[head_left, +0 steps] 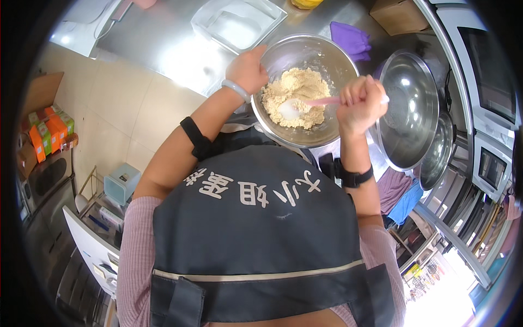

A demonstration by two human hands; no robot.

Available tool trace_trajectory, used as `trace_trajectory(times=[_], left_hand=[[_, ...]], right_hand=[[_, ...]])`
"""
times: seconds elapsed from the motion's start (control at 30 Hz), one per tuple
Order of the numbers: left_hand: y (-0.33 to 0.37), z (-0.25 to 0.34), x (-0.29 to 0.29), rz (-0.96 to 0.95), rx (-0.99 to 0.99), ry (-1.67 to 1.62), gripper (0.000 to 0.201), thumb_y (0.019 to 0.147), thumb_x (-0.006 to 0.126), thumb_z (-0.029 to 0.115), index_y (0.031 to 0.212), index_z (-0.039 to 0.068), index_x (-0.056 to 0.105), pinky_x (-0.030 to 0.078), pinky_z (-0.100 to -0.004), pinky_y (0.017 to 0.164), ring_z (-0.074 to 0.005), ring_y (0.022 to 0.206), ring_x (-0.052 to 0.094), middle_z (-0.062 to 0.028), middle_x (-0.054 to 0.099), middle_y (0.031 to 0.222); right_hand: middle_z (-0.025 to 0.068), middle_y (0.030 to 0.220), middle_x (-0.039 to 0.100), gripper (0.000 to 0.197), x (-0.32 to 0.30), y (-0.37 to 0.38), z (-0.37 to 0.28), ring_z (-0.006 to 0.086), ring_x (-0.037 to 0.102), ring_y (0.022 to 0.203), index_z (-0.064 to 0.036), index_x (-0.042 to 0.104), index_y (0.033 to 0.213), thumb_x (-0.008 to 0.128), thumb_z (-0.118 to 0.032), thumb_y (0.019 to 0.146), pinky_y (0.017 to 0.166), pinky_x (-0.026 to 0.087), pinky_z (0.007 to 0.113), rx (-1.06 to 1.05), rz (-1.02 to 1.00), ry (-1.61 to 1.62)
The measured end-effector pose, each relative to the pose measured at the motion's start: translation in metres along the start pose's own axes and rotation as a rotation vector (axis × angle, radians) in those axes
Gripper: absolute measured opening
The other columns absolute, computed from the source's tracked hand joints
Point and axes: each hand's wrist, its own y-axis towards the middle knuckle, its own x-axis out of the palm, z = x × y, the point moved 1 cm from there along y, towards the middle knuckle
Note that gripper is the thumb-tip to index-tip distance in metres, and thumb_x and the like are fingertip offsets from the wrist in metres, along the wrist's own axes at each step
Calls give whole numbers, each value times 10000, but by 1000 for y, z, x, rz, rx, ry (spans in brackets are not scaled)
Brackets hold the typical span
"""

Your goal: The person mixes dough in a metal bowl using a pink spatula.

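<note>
Crumbly dough (299,83) lies in a bowl (339,70), a spatula (325,101) dipped in it. The right hand (359,104) grips the spatula's pink handle; the left hand (248,71) grasps the bowl's rim. At right are 2 more bowls (407,111).

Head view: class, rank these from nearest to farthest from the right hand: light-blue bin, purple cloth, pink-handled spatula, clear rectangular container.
1. Pink-handled spatula: held in the right hand.
2. Purple cloth: just ahead.
3. Clear rectangular container: ahead, to the left.
4. Light-blue bin: well to the left.
</note>
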Motion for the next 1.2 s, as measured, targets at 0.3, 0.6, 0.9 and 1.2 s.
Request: trace_trajectory(times=[0.3,0.6,0.9,1.2], left_hand=[[5,-9,3,27,6,-2,427,668,533,57,1094,27,523,478,-396,658,-325,719,600,-194,608,772],[6,0,-1,31,-46,-25,395,680,512,49,1075,62,531,462,-430,666,-382,742,579,-221,594,773],[7,0,0,15,-43,21,427,683,509,66,1110,77,525,469,-428,677,-368,754,581,-207,602,789],[0,-6,8,37,53,31,389,693,499,65,1080,22,499,464,-439,668,-376,746,578,-218,592,761]], right_hand=[[21,477,444,223,8,53,54,70,390,381,-23,439,605,545,-28,801,351,304,223,-178,110,-87],[41,446,462,285,11,77,42,103,411,360,-32,440,523,550,-63,783,338,301,257,-185,314,-253],[-12,438,324,294,25,44,9,83,275,350,-85,369,549,500,-70,812,336,212,250,-27,200,3],[26,493,501,187,10,67,78,67,460,422,-3,517,613,562,-36,792,384,349,206,-324,95,-151]])
